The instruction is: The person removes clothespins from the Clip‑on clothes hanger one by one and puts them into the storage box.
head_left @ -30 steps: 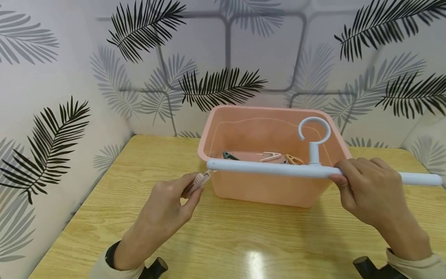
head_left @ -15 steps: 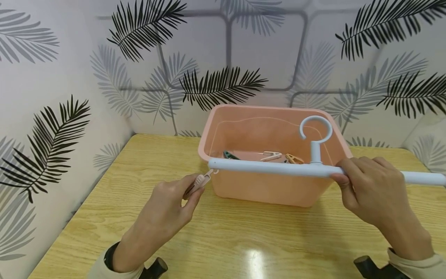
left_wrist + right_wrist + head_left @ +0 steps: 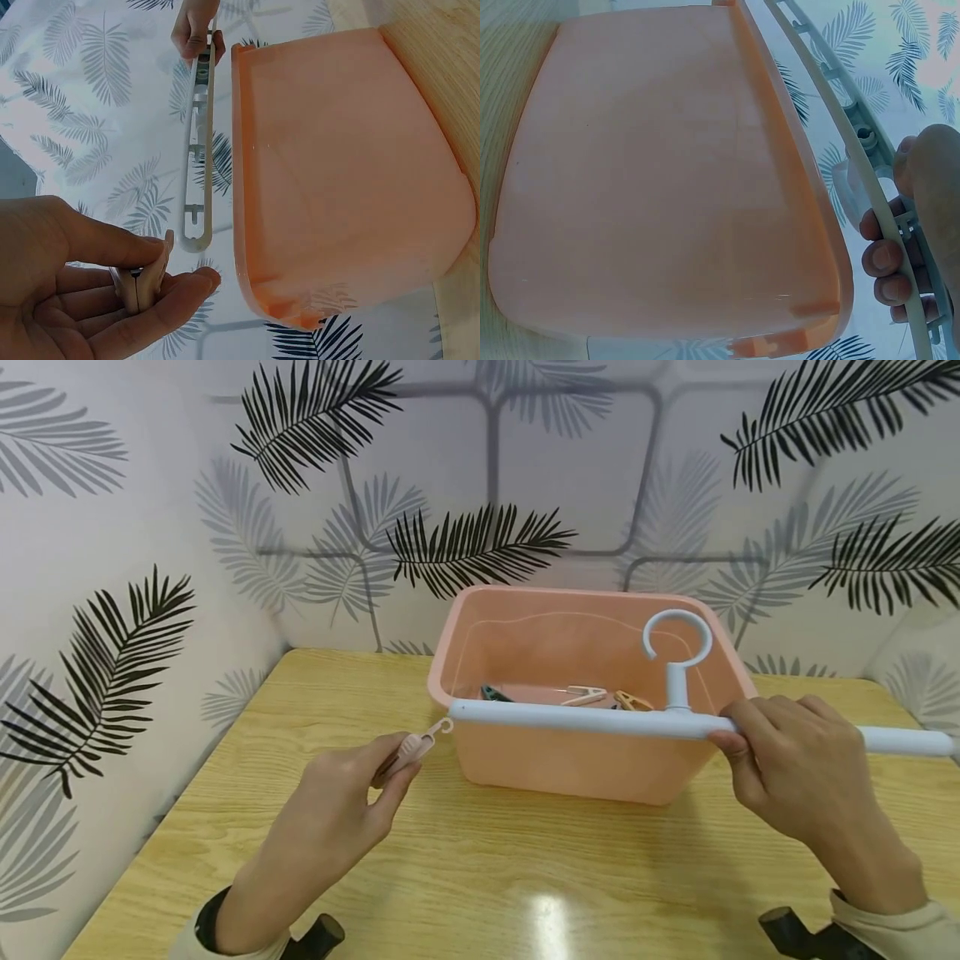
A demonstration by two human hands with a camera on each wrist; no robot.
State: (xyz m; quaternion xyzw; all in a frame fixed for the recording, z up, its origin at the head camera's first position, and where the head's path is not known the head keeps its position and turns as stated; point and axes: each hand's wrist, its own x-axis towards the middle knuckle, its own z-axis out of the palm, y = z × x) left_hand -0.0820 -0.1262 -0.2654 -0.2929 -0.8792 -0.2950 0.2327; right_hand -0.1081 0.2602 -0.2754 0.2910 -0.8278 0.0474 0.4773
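Note:
In the head view my left hand (image 3: 330, 810) pinches a pale pink clothespin (image 3: 405, 756) between thumb and fingers. A small hook on the clothespin points toward the left end of a light blue hanger bar (image 3: 570, 718), a short gap apart from it. My right hand (image 3: 802, 768) grips that bar right of its round hook (image 3: 678, 635) and keeps it level in front of the basin. From the left wrist view, the bar's underside (image 3: 196, 172) looks hollow, with small crosspieces. The right wrist view has my fingers (image 3: 889, 259) curled round the bar.
Behind the bar a peach plastic basin (image 3: 562, 768) stands on the wood-grain table (image 3: 360, 685). Inside lie a dark green clothespin (image 3: 495, 693), a white one (image 3: 585, 695) and a yellow one (image 3: 632, 701). A leaf-patterned wall (image 3: 562, 477) rises behind the table.
My left hand has drawn back to the left with the clothespin, and its hook has come away from the bar's left end. The right hand and bar have hardly moved.

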